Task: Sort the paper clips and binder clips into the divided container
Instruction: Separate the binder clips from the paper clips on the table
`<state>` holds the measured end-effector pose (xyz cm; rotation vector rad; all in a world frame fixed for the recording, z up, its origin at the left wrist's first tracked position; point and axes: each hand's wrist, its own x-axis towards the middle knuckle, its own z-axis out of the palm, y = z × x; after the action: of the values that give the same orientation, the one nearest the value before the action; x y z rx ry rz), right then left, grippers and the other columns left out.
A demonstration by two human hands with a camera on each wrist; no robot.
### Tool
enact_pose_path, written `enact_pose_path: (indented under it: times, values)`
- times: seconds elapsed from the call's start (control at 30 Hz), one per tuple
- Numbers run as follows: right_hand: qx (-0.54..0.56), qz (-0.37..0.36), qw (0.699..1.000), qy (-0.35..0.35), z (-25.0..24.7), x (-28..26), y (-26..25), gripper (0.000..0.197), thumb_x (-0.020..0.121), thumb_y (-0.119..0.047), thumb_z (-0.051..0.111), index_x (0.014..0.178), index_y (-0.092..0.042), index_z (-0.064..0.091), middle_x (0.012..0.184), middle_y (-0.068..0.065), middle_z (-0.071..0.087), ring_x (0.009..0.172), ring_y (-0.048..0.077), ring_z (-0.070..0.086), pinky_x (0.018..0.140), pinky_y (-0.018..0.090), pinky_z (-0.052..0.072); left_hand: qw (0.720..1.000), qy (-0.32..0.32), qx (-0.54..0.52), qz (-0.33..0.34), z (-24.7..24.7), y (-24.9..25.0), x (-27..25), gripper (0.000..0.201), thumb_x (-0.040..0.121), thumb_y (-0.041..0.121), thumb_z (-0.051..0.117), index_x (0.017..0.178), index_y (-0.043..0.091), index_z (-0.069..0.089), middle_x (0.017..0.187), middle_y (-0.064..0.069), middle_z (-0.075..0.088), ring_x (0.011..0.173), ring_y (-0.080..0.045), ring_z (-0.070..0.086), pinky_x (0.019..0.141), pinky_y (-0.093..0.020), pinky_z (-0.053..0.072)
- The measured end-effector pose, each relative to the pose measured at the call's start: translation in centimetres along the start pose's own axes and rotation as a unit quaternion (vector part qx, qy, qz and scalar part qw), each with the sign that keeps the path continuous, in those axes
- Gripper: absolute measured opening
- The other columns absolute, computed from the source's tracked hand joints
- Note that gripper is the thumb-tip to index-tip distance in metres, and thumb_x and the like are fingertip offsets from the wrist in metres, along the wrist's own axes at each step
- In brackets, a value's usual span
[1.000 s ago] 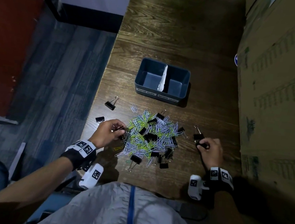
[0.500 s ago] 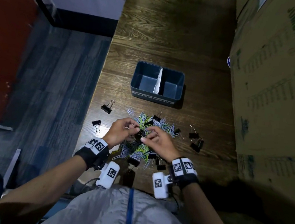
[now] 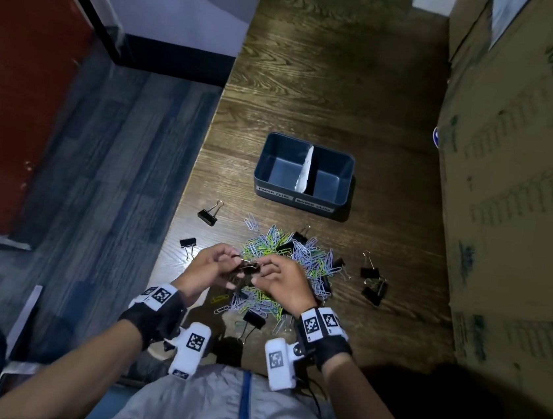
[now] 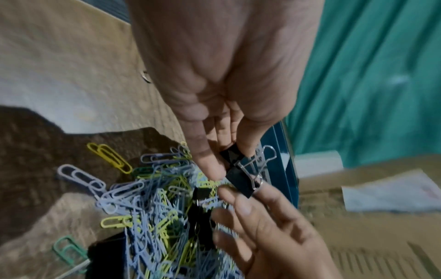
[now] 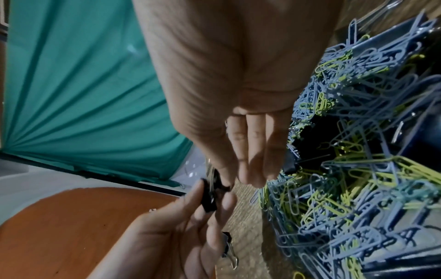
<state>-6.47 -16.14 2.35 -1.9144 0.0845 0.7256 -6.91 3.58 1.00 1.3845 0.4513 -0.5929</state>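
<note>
A blue divided container [image 3: 346,179] stands on the wooden table, a white paper strip splitting it; both halves look bare, labelled paper clips on the left and binder clips on the right. In front of it lies a pile of blue, yellow and green paper clips [image 3: 311,258] mixed with black binder clips. Above the pile's near left part my left hand [image 3: 213,267] and right hand [image 3: 282,279] meet. Both pinch a black binder clip [image 3: 248,265] between their fingertips. In the left wrist view my left hand [image 4: 229,160] grips the clip [image 4: 240,179]. In the right wrist view my right hand [image 5: 235,179] pinches the clip's [image 5: 210,198] top.
Loose binder clips lie left of the pile [image 3: 208,216] [image 3: 188,243], right of it [image 3: 373,289] and near me [image 3: 254,318]. A tall cardboard box [image 3: 521,168] walls the table's right side. The table's left edge [image 3: 202,152] drops to a carpeted floor.
The hands were apart, the left at the pile's left edge and the right on a binder clip at the right. Both came to the middle and now hold one binder clip together.
</note>
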Motion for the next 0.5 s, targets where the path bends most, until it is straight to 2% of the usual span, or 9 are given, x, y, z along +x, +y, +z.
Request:
enact_pose_path:
  times: [0.07,0.13,0.23,0.3,0.43,0.5]
  values:
    - [-0.016,-0.003,1.000,-0.002,-0.3,0.1,0.2,0.024,0.083,-0.012,0.077,0.104,-0.020,0.070,0.088,-0.004,0.071,0.080,0.009,0.069,0.079,0.025,0.057,0.999,0.039,0.007,0.001,-1.8,-0.1,-0.2,0.005,0.092,0.007,0.062,0.096,0.007,0.061,0.085,-0.011,0.066,0.080,-0.022,0.068,0.053,-0.029,0.056]
    - [-0.061,-0.001,0.998,0.021,-1.2,0.2,1.0,0.020,0.086,-0.016,0.075,0.105,-0.020,0.070,0.088,-0.005,0.071,0.079,0.009,0.068,0.078,0.024,0.056,0.994,0.105,0.038,-0.003,-3.9,-0.3,-0.2,0.004,0.092,0.005,0.062,0.095,0.007,0.060,0.085,-0.010,0.065,0.075,-0.021,0.066,0.050,-0.027,0.054]
    - [-0.140,0.006,0.988,0.068,-3.0,-0.2,2.8,0.016,0.087,-0.017,0.075,0.101,-0.022,0.069,0.079,-0.010,0.066,0.069,0.005,0.063,0.069,0.023,0.053,0.964,0.209,0.158,-0.041,-7.3,-1.1,0.0,0.007,0.091,0.008,0.064,0.088,0.008,0.059,0.089,-0.014,0.069,0.070,-0.022,0.068,0.049,-0.028,0.054]
    - [-0.182,0.020,0.979,0.086,-4.3,-1.0,4.3,0.015,0.087,-0.016,0.073,0.097,-0.024,0.067,0.079,-0.011,0.064,0.070,0.004,0.060,0.064,0.023,0.049,0.946,0.221,0.226,-0.068,-8.8,-1.7,-0.1,0.009,0.090,0.011,0.068,0.087,0.008,0.060,0.090,-0.017,0.071,0.073,-0.026,0.070,0.053,-0.032,0.055]
    - [-0.238,0.043,0.965,0.098,-5.8,-3.0,7.5,0.028,0.082,-0.019,0.078,0.079,-0.037,0.057,0.078,-0.012,0.063,0.073,0.010,0.063,0.069,0.035,0.058,0.933,0.203,0.288,-0.066,-9.1,-1.9,-0.5,0.010,0.089,0.013,0.069,0.093,0.008,0.061,0.089,-0.016,0.071,0.076,-0.030,0.071,0.068,-0.046,0.061]
    - [-0.264,0.057,0.960,0.077,-6.1,-4.1,8.5,0.029,0.082,-0.022,0.079,0.082,-0.038,0.056,0.079,-0.013,0.061,0.074,0.009,0.062,0.068,0.033,0.055,0.933,0.198,0.294,-0.053,-8.3,-1.5,-0.8,0.013,0.089,0.012,0.068,0.099,0.008,0.061,0.094,-0.017,0.070,0.078,-0.031,0.070,0.070,-0.046,0.060]
